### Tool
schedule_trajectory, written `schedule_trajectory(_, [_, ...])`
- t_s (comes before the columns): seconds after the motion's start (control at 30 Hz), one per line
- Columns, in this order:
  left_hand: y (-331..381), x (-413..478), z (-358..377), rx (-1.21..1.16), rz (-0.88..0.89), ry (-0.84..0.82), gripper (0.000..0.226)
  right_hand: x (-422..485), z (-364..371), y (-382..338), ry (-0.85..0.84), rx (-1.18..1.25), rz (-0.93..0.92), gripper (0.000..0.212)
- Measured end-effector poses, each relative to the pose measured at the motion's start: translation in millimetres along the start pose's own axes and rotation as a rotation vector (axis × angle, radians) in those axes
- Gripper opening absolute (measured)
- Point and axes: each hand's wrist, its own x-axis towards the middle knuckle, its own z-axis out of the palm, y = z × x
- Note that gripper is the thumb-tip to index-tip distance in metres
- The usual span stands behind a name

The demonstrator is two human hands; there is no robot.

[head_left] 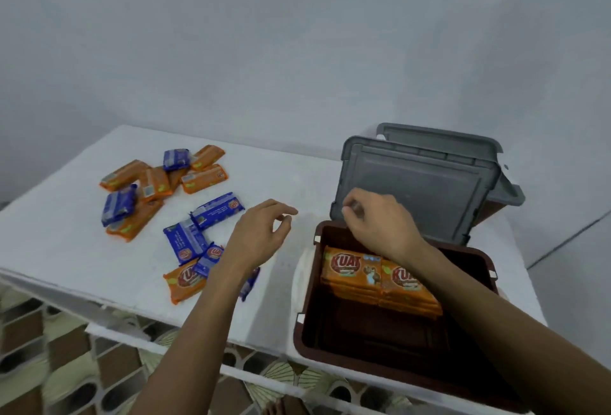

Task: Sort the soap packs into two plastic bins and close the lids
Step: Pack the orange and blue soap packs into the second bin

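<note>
A brown plastic bin (pixel 299 332) stands at the table's front right, its grey lid (pixel 426 183) tilted up behind it. Orange soap packs (pixel 352 269) lie stacked inside against the far wall. My right hand (pixel 377 223) hovers over the bin's far edge, in front of the lid's lower left corner, fingers curled; whether it holds anything is unclear. My left hand (pixel 261 233) floats open above the table, left of the bin. Under it lie blue packs (pixel 218 209) and one orange pack (pixel 183 282). A mixed pile of orange and blue packs (pixel 155 183) sits further left.
A second bin (pixel 489 213) with a raised grey lid (pixel 439 140) stands behind the first, mostly hidden. The white table (pixel 66 233) backs onto a pale wall. Its front edge runs along a white lattice frame (pixel 109 332) over a patterned floor.
</note>
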Motion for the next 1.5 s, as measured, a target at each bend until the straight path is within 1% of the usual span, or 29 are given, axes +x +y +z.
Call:
schedule_trajectory(0.1, [-34, -6, -26, 0.014, -0.126, 0.043, 0.024, 28, 18, -30, -0.04, 0.01, -0.063, 0.022])
schedule_trajectory(0.23, [-82, -17, -58, 0.092, -0.305, 0.103, 0.024, 63, 48, -73, -0.102, 0.023, -0.119, 0.026])
schedule_trajectory(0.37, [-126, -23, -86, 0.115, -0.433, 0.161, 0.025, 103, 84, -112, -0.135, 0.018, -0.154, 0.031])
schedule_trajectory(0.47, [-157, -20, -101, 0.139, -0.497, 0.202, 0.025, 134, 112, -137, -0.158, 0.008, -0.165, 0.034])
schedule_trajectory(0.63, [-202, 3, -114, 0.217, -0.598, 0.172, 0.027, 187, 156, -166, -0.198, -0.028, -0.211, 0.033])
schedule_trajectory(0.8, [-239, 28, -108, 0.242, -0.686, 0.191, 0.038, 235, 198, -186, -0.298, -0.061, -0.252, 0.029])
schedule_trajectory(0.87, [-249, 37, -104, 0.25, -0.707, 0.192, 0.045, 251, 213, -189, -0.336, -0.079, -0.267, 0.031])
schedule_trajectory(1.07, [-265, 59, -88, 0.317, -0.741, 0.122, 0.057, 282, 244, -186, -0.441, -0.254, -0.328, 0.062])
schedule_trajectory(1.17, [-267, 66, -79, 0.293, -0.79, 0.075, 0.062, 291, 251, -184, -0.48, -0.335, -0.359, 0.072])
schedule_trajectory(1.27, [-264, 71, -73, 0.273, -0.829, 0.123, 0.064, 295, 254, -180, -0.484, -0.352, -0.373, 0.074])
schedule_trajectory(1.37, [-261, 75, -70, 0.242, -0.848, 0.157, 0.059, 296, 252, -177, -0.463, -0.334, -0.374, 0.075])
schedule_trajectory(1.5, [-255, 77, -76, 0.191, -0.865, 0.187, 0.054, 291, 244, -173, -0.406, -0.381, -0.392, 0.068])
